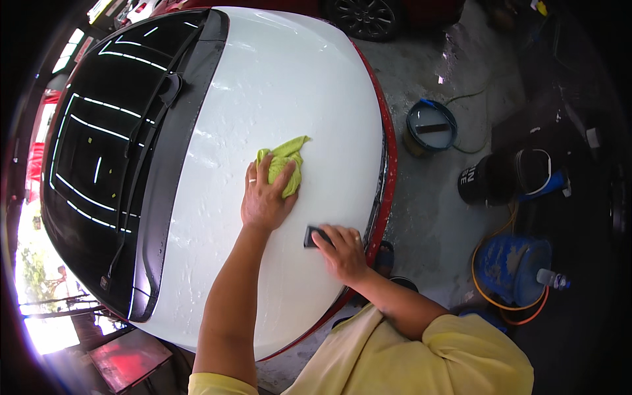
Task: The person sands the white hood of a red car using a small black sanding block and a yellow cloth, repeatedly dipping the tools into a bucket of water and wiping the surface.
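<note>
A wet white car hood (283,85) spreads out beneath both my hands, with water drops and streaks over it. My left hand (266,197) presses a bunched yellow-green cloth (289,164) onto the middle of the hood, its fingers bent over the fabric. Closer to the front edge, my right hand (343,251) grips a small dark rectangular block (312,237) against the paint. The block's exact kind does not show, and my fingers cover part of it.
The dark windshield (99,151) with its wipers lies left of the hood. Right of the car, a bucket of cloudy water (431,128) stands on the wet floor (421,72). Farther right are a black bucket (484,181), a blue drum (513,266) and an orange hose (484,289).
</note>
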Tool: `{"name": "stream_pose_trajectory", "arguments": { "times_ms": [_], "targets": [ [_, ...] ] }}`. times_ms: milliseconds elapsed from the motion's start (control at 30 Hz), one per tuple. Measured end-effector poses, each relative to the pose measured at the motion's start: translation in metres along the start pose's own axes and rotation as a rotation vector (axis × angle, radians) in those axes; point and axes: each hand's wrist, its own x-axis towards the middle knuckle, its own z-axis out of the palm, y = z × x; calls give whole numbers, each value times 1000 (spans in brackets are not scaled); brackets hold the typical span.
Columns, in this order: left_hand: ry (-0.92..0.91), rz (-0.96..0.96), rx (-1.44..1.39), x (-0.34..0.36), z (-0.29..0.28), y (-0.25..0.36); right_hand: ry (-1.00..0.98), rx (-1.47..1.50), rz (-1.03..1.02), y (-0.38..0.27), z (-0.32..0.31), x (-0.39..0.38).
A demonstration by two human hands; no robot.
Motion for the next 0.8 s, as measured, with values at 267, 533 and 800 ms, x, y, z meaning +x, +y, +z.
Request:
{"name": "stream_pose_trajectory", "arguments": {
  "times_ms": [267,533,800],
  "targets": [
    [14,26,-8,19,8,11,213,-246,342,232,-7,249],
    [4,-27,27,1,5,1,42,45,181,33,-13,-14],
    [10,44,49,15,11,6,290,-84,430,231,-16,184]
  ]
}}
